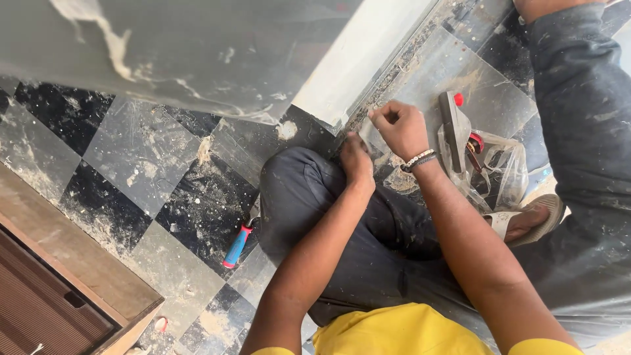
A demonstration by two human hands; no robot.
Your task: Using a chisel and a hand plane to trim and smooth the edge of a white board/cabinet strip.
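Near the frame's middle, right hand (402,128) and left hand (357,160), fingers closed, pinch something too small to identify above the dusty floor (141,154), where it might vanish if dropped.

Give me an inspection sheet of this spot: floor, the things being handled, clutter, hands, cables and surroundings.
Surface: black and grey checkered tile floor, dusty, spattered with pale plaster.
Job's things: something small pinched at the wall's corner edge; too small to identify.
Clutter: tool with blue and red handle on the floor by the knee; clear plastic bag holding tools with red parts.
Hands: left hand and right hand close together at the corner; right wrist wears beaded bracelets.
Cables: nothing seen.
Surroundings: grey marbled wall panel, wooden frame lower left, sandalled foot at right.
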